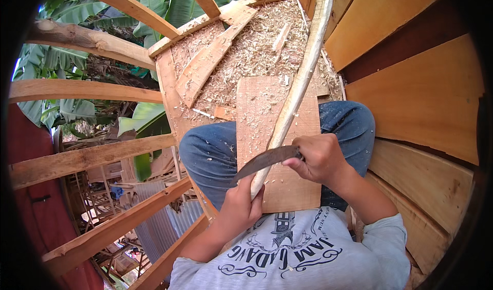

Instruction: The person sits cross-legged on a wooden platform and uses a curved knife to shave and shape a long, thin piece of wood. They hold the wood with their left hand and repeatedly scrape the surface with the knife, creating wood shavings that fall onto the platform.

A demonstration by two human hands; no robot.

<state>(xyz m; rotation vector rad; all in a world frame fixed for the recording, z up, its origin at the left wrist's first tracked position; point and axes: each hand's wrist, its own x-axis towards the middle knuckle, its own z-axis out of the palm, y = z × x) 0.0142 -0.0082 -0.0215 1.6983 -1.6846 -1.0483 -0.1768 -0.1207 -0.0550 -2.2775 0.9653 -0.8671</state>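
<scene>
My right hand point(321, 159) is closed around the handle of a knife with a broad, curved dark blade point(264, 160). The blade lies across a long pale wooden stick point(291, 105), its tip pointing left above my other hand. Near its lower end, my left hand point(239, 205) grips the stick. From there the stick slants up and away past the top of the view, its surface whittled and uneven. Beneath it, a flat wooden board point(257, 100) rests on my lap across my jeans, dotted with small shavings. My fingers hide the knife's handle.
Wood shavings point(262, 38) cover the floor ahead, with a loose plank point(213, 56) lying on it. A slatted wooden railing point(97, 154) runs along the left, banana leaves and corrugated sheets beyond. A plank wall point(416, 97) stands close on the right.
</scene>
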